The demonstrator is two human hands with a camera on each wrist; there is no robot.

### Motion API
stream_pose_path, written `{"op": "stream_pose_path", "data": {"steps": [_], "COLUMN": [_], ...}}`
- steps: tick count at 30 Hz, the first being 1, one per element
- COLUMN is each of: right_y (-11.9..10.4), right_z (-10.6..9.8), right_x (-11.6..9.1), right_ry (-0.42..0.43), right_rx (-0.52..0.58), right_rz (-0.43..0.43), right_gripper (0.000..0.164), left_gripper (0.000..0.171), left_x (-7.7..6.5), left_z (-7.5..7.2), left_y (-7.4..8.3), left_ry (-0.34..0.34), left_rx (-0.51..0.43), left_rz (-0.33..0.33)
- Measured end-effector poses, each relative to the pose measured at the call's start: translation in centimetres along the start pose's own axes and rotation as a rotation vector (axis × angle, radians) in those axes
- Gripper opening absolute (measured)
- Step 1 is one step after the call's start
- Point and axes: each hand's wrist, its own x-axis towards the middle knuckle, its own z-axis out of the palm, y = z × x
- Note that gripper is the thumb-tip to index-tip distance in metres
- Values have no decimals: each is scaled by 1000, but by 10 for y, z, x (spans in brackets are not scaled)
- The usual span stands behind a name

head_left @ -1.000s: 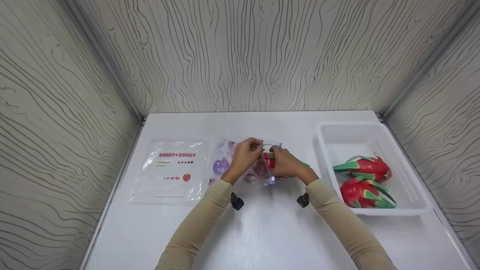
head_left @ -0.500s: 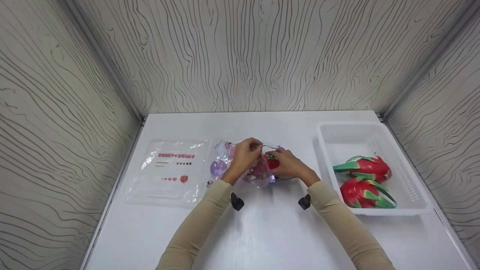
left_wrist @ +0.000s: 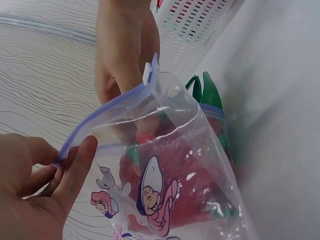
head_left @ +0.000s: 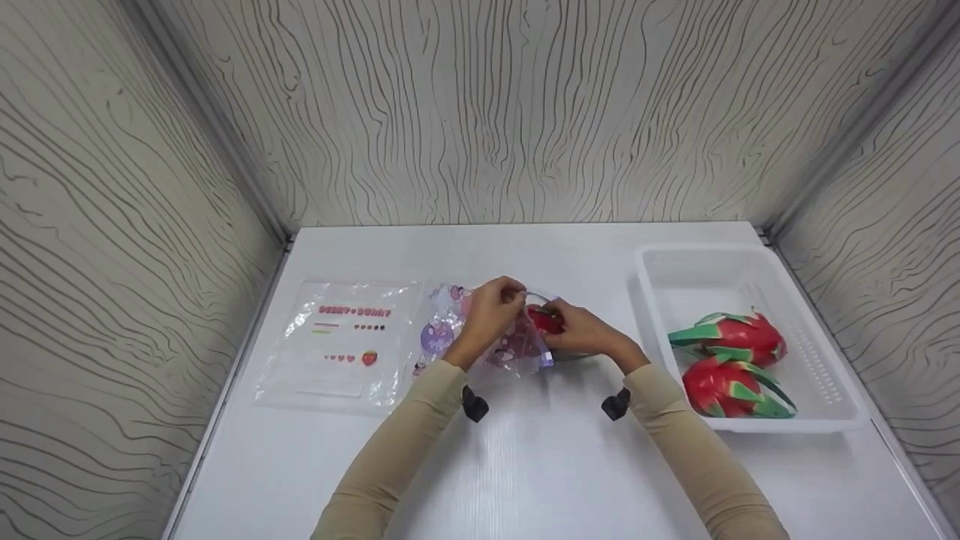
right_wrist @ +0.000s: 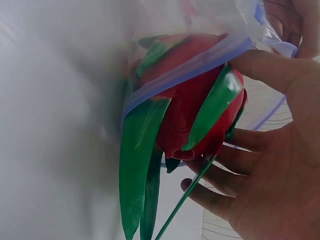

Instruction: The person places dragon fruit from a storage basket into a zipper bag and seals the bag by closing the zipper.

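Observation:
A clear zip bag (head_left: 437,337) with cartoon prints lies at the middle of the table, its purple-edged mouth facing right. My left hand (head_left: 489,313) pinches the rim of that mouth between thumb and fingers. Partly inside the bag is a red dragon fruit (right_wrist: 200,115) with green leaves; its leafy end sticks out past the purple rim. My right hand (head_left: 589,330) holds the fruit at the mouth, thumb on one side and fingers curled along the other in the right wrist view. A white slider (left_wrist: 147,74) sits at the end of the bag's zip.
To the right stands a white plastic basket (head_left: 784,424) with two more dragon fruits, one behind (head_left: 750,337) and one in front (head_left: 720,386). Another clear bag (head_left: 296,367), with red print, lies flat at the left, close beside the cartoon bag. Wood-patterned walls (head_left: 487,112) enclose the table.
My right hand has gone from the bag's rim to around the dragon fruit, which sits further in the mouth. The cartoon bag has shifted slightly left; my left hand keeps its hold.

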Motion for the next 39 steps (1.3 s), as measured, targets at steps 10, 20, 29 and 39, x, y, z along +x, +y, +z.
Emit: {"op": "stream_pose_path", "data": {"steps": [10,20,29,39], "right_y": [2,12,22,25], "right_z": [-6,-6,1,0], "right_x": [-9,-19,-20,-20], "right_ry": [47,-29,-40,8], "right_rx": [-17,-152,-216,-190], "right_rz": [23,179,224,211], "right_gripper": [65,94,79,69], "left_gripper": [19,18,20,18], "left_x": [-1,-2,-2,-4], "left_z": [3,4,4,4], "left_y": [1,1,1,-1], "left_ry": [-17,-13,-19,-6], "left_rx": [25,41,19,27], "left_rz": [-5,-6,-20,-48]}}
